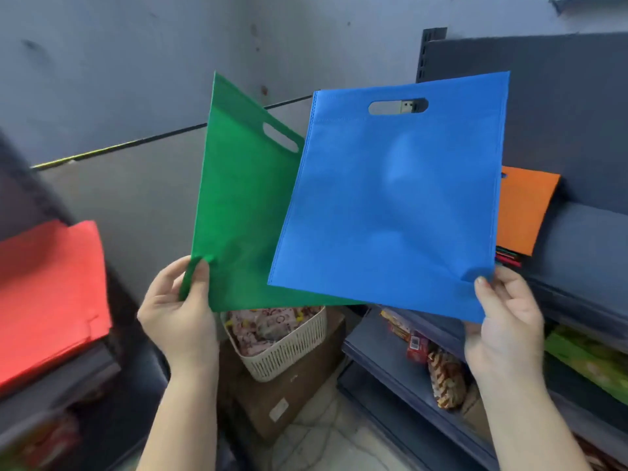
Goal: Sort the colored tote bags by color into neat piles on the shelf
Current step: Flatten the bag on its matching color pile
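**Two bags up, one in each hand**

Fingers [200, 280] of the left hand [176, 314] are pinched on the bottom corner of the green tote bag [238, 212], thumb on the front, and that corner is folded over a bit. Same deal on the other side: the right hand [506, 328] pinches the lower right corner of the blue tote bag [394, 205], thumb on top. Both bags are held upright mid-frame with their handle cutouts at the top, and the blue one overlaps the green one's right edge.

Over at the left of the frame a red pile [47, 294] lies flat on a dark shelf [68, 375]. At the right, an orange bag [523, 212] sits on top of a small stack on the grey shelf [584, 253], partly hidden behind the blue bag. Bottom centre there's a white basket [282, 351] full of wrapped packets sitting on a cardboard box [289, 396] on the floor. Lower right shelves hold some snack packs [441, 379].
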A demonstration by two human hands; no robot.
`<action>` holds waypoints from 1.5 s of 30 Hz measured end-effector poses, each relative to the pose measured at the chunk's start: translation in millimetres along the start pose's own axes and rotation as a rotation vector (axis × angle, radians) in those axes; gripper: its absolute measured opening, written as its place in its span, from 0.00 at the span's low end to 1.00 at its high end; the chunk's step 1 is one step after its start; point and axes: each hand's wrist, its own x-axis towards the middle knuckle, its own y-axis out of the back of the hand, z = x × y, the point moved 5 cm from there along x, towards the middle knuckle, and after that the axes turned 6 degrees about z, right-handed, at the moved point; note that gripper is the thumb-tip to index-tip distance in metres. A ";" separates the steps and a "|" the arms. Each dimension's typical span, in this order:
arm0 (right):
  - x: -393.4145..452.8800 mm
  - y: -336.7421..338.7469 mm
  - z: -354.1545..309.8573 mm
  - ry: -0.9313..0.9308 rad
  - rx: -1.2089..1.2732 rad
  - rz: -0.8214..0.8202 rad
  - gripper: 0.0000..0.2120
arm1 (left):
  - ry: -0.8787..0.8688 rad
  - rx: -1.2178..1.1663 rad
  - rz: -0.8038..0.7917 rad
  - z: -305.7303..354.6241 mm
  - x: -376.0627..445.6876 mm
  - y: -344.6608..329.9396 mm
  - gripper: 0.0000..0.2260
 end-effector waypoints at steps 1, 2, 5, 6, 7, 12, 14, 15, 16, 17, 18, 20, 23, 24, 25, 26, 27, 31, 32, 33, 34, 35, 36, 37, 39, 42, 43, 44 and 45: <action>-11.5 -5.1 4.2 -0.031 0.019 -0.031 0.16 | -0.004 0.005 0.034 6.7 1.5 18.8 0.11; -22.9 -10.3 8.4 -0.068 0.034 -0.059 0.16 | -0.003 0.003 0.067 13.9 3.3 37.1 0.12; -50.9 -27.2 20.6 -0.162 0.062 -0.142 0.16 | -0.017 -0.026 0.158 39.5 9.4 87.8 0.15; -59.0 -34.4 23.8 -0.182 0.067 -0.171 0.16 | -0.028 -0.029 0.193 48.3 11.4 103.7 0.14; -67.0 -42.5 26.7 -0.200 0.074 -0.204 0.16 | -0.038 -0.027 0.229 56.6 13.2 119.9 0.12; -115.7 -86.3 36.2 -0.298 0.175 -0.359 0.15 | -0.068 -0.054 0.349 94.7 19.6 187.6 0.09; -137.0 -103.3 40.6 -0.349 0.197 -0.425 0.19 | -0.079 -0.085 0.391 110.0 21.4 211.8 0.08; -148.5 -112.5 41.9 -0.373 0.204 -0.457 0.22 | -0.091 -0.094 0.409 118.3 22.8 223.7 0.06; -160.2 -121.9 43.1 -0.396 0.212 -0.485 0.24 | -0.107 -0.094 0.428 126.5 24.5 235.4 0.06; -172.9 -131.4 44.2 -0.421 0.219 -0.512 0.26 | -0.124 -0.090 0.450 134.3 26.3 248.1 0.07; -186.3 -140.6 45.8 -0.444 0.221 -0.540 0.26 | -0.146 -0.085 0.476 141.6 28.4 261.9 0.11; -214.6 -157.3 50.5 -0.490 0.229 -0.592 0.23 | -0.185 -0.081 0.525 156.0 32.6 291.2 0.17; -262.9 -179.2 58.0 -0.545 0.250 -0.658 0.16 | -0.239 -0.067 0.576 178.9 36.0 338.0 0.18; -280.9 -186.1 60.7 -0.562 0.260 -0.687 0.14 | -0.255 -0.057 0.589 186.4 36.9 354.6 0.14; -300.1 -192.4 63.6 -0.585 0.270 -0.714 0.15 | -0.268 -0.045 0.603 193.8 37.2 372.6 0.10; -319.9 -198.3 67.0 -0.612 0.283 -0.734 0.17 | -0.279 -0.033 0.621 201.3 37.8 390.6 0.06; -340.6 -204.2 69.1 -0.638 0.302 -0.752 0.19 | -0.288 -0.022 0.642 208.4 38.5 409.5 0.06; -428.7 -225.4 77.2 -0.733 0.354 -0.818 0.21 | -0.333 0.017 0.709 236.4 42.1 487.9 0.18; -452.0 -230.2 77.6 -0.751 0.366 -0.829 0.18 | -0.341 0.030 0.729 243.5 42.6 508.6 0.17; -476.5 -235.0 77.5 -0.772 0.376 -0.844 0.14 | -0.343 0.036 0.747 250.8 43.3 529.5 0.14; -500.8 -238.5 77.6 -0.792 0.383 -0.859 0.12 | -0.337 0.039 0.759 257.5 43.7 550.6 0.11; -525.2 -241.3 77.6 -0.805 0.387 -0.875 0.13 | -0.332 0.040 0.769 264.5 44.1 572.2 0.09; -548.1 -243.4 81.8 -0.826 0.386 -0.886 0.15 | -0.330 0.042 0.774 271.5 45.2 592.9 0.08; -571.8 -244.5 85.5 -0.851 0.382 -0.903 0.16 | -0.328 0.050 0.773 279.0 45.8 612.5 0.07; -618.0 -245.6 88.5 -0.896 0.375 -0.941 0.15 | -0.347 0.087 0.764 293.3 48.3 650.8 0.07; -672.9 -253.2 95.4 -0.946 0.412 -0.980 0.08 | -0.369 0.157 0.764 310.8 53.3 703.9 0.05; -688.7 -256.1 95.9 -0.948 0.412 -0.993 0.06 | -0.372 0.161 0.768 316.5 55.5 719.1 0.04; -702.2 -259.2 102.4 -0.957 0.399 -0.992 0.06 | -0.377 0.165 0.776 321.4 58.2 733.9 0.04; -714.7 -263.0 106.7 -0.956 0.377 -1.010 0.07 | -0.373 0.171 0.790 324.7 60.8 747.9 0.05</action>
